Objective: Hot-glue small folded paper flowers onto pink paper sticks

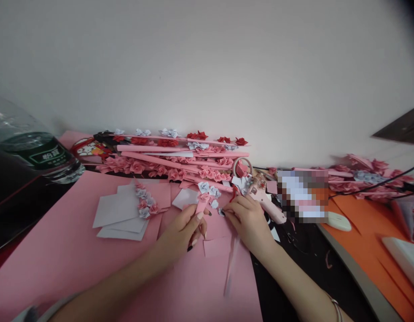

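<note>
My left hand (193, 223) is closed on the lower end of a pink paper stem (202, 204). Pale blue-white paper flowers (210, 190) and a pink one cluster at the stem's upper end. To its right, the fingertips of my right hand (245, 214) are pinched together on a small pale paper flower (221, 212), partly covered by the fingers. A loose pale flower (214, 204) shows between the two hands. Just beyond my right hand lies a pink glue gun (267, 203). A blurred translucent stick (231, 268) lies below the right wrist.
Large pink paper (126, 277) covers the table, with white sheets (116, 212) and a finished flower piece (145, 201) at left. Flowered pink paper rolls (166, 163) line the wall. A water bottle (39, 147) stands left; orange paper (361, 223), a white mouse (339, 221) and cables lie right.
</note>
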### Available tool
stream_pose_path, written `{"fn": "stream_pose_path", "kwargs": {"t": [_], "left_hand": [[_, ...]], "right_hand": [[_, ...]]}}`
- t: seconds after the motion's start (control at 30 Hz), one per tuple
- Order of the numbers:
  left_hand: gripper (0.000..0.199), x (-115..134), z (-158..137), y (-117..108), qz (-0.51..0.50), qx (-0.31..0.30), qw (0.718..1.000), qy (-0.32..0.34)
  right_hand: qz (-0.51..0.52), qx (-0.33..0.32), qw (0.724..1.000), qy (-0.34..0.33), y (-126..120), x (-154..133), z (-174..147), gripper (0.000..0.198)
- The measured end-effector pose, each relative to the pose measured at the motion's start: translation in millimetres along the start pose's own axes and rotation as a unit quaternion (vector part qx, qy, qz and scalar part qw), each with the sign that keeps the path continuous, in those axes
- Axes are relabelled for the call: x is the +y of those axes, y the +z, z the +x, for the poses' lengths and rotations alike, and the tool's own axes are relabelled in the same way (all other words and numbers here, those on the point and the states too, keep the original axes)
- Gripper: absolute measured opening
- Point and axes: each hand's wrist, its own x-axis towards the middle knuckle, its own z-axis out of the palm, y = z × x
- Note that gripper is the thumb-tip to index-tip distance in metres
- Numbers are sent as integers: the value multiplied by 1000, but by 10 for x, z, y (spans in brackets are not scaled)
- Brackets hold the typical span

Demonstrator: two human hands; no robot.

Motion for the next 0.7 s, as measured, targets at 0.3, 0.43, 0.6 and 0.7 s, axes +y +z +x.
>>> {"fn": "stream_pose_path", "kwargs": {"t": [0.3,0.43,0.6,0.7], "left_hand": [[27,-13,-8,-4,3,12,1000,0],[25,-19,-6,-1,-3,4,1000,-1],[22,-9,-5,-1,-8,5,1000,-14],[22,-21,6,1,-34,-5,999,-32]], "right_hand": [[22,-16,1000,4,-5,25,-43,6],[28,-13,1000,0,1,12,-49,9],[66,22,998,-6,-29,-19,-61,10],[101,92,991,-13,-74,-82,-76,12]]}}
